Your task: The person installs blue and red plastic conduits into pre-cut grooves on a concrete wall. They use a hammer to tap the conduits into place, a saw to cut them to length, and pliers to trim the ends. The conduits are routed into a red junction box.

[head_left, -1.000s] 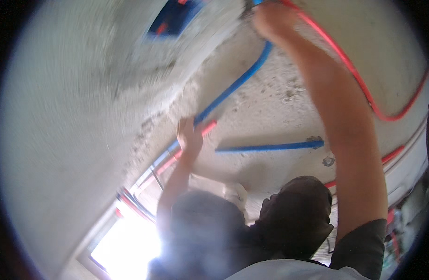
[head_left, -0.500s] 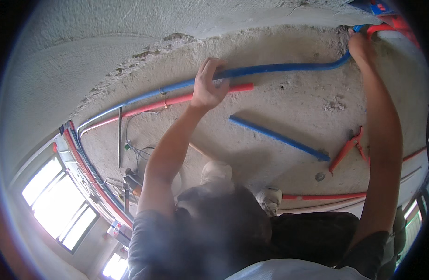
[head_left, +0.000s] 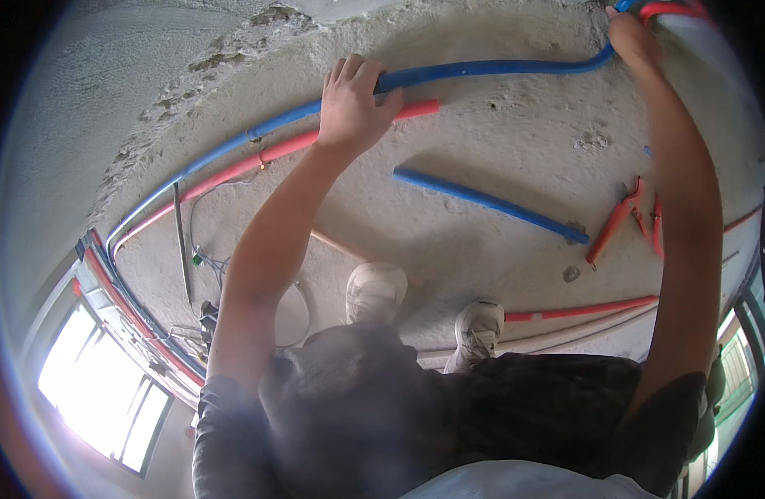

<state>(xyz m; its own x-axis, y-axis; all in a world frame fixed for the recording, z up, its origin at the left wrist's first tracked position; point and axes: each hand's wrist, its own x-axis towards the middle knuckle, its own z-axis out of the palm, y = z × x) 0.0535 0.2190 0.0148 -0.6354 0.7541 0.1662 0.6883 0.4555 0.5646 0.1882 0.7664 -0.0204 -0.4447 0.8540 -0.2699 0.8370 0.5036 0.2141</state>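
A long blue pipe (head_left: pixel 499 69) runs across the upper part of the head view, close to the rough wall, and bends upward at its right end. My left hand (head_left: pixel 353 104) is wrapped over this pipe, its fingers on the far side and its thumb on the near side. At the upper right, my right hand (head_left: pixel 634 37) grips the bent end; its fingertips are partly hidden. Just nearer than my left hand lies a red pipe (head_left: pixel 299 144), its cut end to the right of my wrist. A second red pipe (head_left: pixel 669 8) curves beside my right hand.
A short blue pipe piece (head_left: pixel 491 200) lies on the concrete floor. Red-handled pipe cutters (head_left: pixel 619 220) are beside my right forearm. A thin metal rod (head_left: pixel 181 241) and cables lie at the left. Another red pipe (head_left: pixel 582 309) crosses the floor near my shoes (head_left: pixel 476 333).
The view has shifted, so the scene sits higher in it. My left hand has closed down flatter over the blue pipe. My right hand stays at the bent end.
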